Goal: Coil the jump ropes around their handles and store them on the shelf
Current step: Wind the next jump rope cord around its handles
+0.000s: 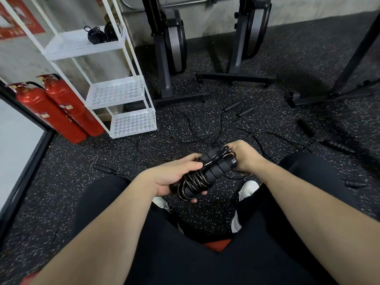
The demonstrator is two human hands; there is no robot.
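a person sits w/ knees apart, both hands out front over a speckled black floor (61,182). the left hand (174,177) curls round the lower end of a pair of black jump rope handles (213,167), thumb on top, fingers under. dark rope is wound in loops round the handles. the right hand (244,155) grips the upper end of the bundle, fingers closed on the rope there. beyond the bundle, more ropes (195,132) lie loose & tangled on the floor, w/ spare handles (245,111) scattered past & to the right of them. left of the tangle stands a white wire shelf (115,91) w/ perforated trays; dark coiled items (96,34) sit on its upper tray. two red fire extinguishers (57,112) lean just left of the shelf. dark gym machines (174,42) stand behind the shelf by the wall.
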